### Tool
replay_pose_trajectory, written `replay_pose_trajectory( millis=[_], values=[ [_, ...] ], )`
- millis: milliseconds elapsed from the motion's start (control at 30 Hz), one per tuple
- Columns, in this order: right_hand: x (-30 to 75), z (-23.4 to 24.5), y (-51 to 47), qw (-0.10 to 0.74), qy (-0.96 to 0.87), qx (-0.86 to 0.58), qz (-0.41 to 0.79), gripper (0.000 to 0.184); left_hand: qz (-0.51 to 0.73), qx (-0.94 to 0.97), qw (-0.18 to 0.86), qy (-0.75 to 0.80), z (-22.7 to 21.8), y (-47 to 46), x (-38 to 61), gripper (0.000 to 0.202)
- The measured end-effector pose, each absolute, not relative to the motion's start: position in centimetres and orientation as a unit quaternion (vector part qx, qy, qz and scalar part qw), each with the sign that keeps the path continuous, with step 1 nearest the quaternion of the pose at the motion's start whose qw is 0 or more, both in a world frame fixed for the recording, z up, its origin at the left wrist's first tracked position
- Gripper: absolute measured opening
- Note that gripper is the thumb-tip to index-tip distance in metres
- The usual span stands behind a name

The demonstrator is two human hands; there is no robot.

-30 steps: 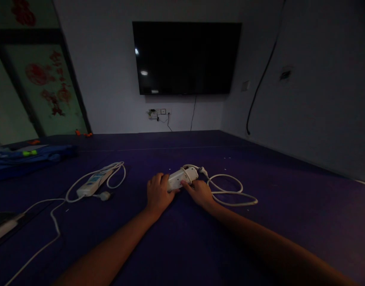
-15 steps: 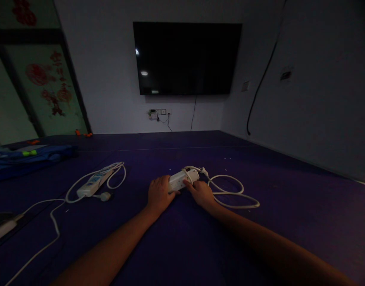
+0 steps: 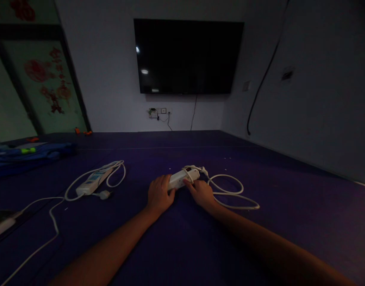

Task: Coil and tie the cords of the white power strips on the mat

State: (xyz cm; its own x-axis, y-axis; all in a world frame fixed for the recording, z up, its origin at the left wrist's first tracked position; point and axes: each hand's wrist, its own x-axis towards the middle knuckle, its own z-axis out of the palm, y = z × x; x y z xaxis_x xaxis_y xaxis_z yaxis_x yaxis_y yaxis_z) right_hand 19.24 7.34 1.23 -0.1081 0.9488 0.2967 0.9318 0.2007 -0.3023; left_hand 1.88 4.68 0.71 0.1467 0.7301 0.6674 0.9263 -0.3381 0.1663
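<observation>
A white power strip (image 3: 176, 179) lies in front of me on the dark purple surface, tilted up to the right. My left hand (image 3: 160, 193) is closed over its left end, fingers on top and thumb along the near side. At the right end my right hand (image 3: 202, 192) grips it, thumb on a loop of the white cord wrapped around the strip. The rest of the cord (image 3: 230, 194) spreads in loose loops to the right, and its plug (image 3: 204, 171) rests just beyond my right hand. The fingertips under the strip are hidden.
To the left lies a second white power strip (image 3: 94, 180) with coiled cord and a plug (image 3: 105, 194). Another white strip end (image 3: 3, 228) shows at the left edge. Blue cloth (image 3: 51, 153) lies behind. A television (image 3: 188, 57) hangs on the far wall; a black cable (image 3: 261, 85) dangles at right.
The left thumb has drawn back from under the strip and now presses against its near side. The right hand and the strip stay nearly in place.
</observation>
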Motion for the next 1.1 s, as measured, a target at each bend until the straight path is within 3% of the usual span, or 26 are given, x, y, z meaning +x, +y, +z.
replay_pose_trajectory(
  millis=[567, 800, 1000, 1100],
  values=[
    [19.37, 1.67, 6.73, 0.268, -0.754, -0.596, 0.065, 0.055, -0.306, -0.748, 0.184, -0.559, 1.23, 4.52, 2.10, 0.015],
    [19.25, 1.54, 6.70, 0.286, -0.745, -0.597, 0.082, 0.054, -0.296, -0.772, 0.167, -0.538, 1.01, 5.08, 1.70, 0.021],
    [19.38, 1.22, 6.99, 0.307, -0.751, -0.580, 0.073, 0.050, -0.353, -0.784, 0.118, -0.497, 0.66, 4.92, 1.76, 0.052],
    [19.47, 1.15, 7.05, 0.323, -0.761, -0.559, 0.068, 0.049, -0.371, -0.787, 0.082, -0.485, 0.42, 4.87, 1.66, 0.053]
  ],
)
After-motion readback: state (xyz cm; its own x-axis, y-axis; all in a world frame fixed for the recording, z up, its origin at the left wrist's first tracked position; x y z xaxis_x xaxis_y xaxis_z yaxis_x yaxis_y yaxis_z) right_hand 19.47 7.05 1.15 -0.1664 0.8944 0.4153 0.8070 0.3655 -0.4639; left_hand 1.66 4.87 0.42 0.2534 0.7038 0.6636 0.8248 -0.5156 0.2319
